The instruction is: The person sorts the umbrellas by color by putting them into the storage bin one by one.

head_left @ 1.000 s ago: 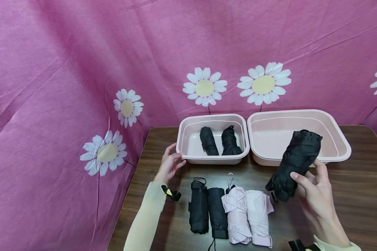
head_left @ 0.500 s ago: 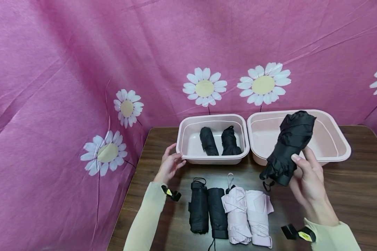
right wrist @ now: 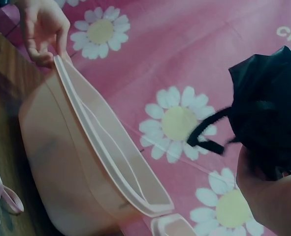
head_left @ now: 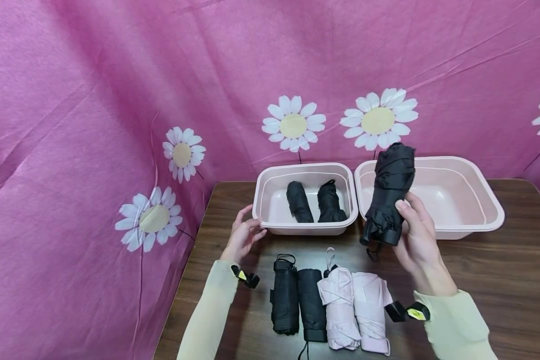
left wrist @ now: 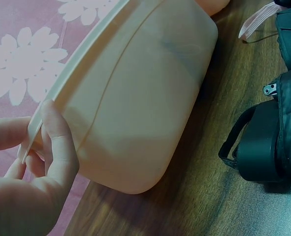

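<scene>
My right hand [head_left: 418,237] grips a folded black umbrella [head_left: 392,185], held up in front of the right-hand pink bin [head_left: 472,232]. A dark wrist strap loop dangles from its lower end. At the left, my left hand [head_left: 243,237] pinches the front left corner of the smaller pink bin [head_left: 306,230]; in the left wrist view fingers [left wrist: 59,132] lie on both sides of its rim. Inside that bin are two black folded umbrellas, one at the left [head_left: 299,202] and one at the right [head_left: 329,202].
Two black folded umbrellas [head_left: 285,300] [head_left: 312,305] and two pale pink ones [head_left: 339,310] [head_left: 370,312] lie side by side on the wooden table [head_left: 513,280], in front of the bins. Behind hangs a pink cloth [head_left: 234,75] with white daisies.
My right hand has carried the black umbrella left and upward, from over the right-hand bin's front toward the gap between the bins. The left hand has stayed on the rim.
</scene>
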`<state>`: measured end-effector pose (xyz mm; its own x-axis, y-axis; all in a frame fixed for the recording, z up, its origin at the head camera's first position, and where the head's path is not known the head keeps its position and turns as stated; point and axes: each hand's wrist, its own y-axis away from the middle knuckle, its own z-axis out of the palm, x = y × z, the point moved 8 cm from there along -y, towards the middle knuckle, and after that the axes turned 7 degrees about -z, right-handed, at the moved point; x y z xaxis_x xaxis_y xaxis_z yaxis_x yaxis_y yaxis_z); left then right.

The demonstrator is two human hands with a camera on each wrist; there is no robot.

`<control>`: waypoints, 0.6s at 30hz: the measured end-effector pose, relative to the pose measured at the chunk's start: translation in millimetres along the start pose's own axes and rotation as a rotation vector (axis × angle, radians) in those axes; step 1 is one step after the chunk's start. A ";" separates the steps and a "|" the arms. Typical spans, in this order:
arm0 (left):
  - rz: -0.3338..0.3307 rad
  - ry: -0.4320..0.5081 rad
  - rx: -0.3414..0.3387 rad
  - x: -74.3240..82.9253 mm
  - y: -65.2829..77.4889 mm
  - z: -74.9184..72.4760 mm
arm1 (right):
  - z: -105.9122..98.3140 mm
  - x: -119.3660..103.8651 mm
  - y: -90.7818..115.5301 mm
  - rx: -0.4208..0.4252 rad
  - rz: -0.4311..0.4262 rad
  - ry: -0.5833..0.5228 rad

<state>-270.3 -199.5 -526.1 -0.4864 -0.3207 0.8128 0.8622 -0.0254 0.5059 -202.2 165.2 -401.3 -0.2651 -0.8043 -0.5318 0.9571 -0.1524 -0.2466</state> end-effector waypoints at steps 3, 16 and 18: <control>0.013 0.002 -0.010 0.2 -0.1 -0.6 | 4.6 8.8 -3.4 -0.026 0.022 -0.001; -0.030 0.014 0.024 -2.5 -4.4 -1.4 | 5.6 39.5 -19.9 0.010 0.191 0.115; -0.031 0.020 0.023 -2.7 -3.8 -2.0 | 4.9 43.5 -21.1 0.013 0.231 0.140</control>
<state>-272.0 -200.4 -530.8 -0.5100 -0.3392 0.7905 0.8429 -0.0137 0.5380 -233.3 130.7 -415.2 -0.0523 -0.7318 -0.6795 0.9952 0.0178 -0.0957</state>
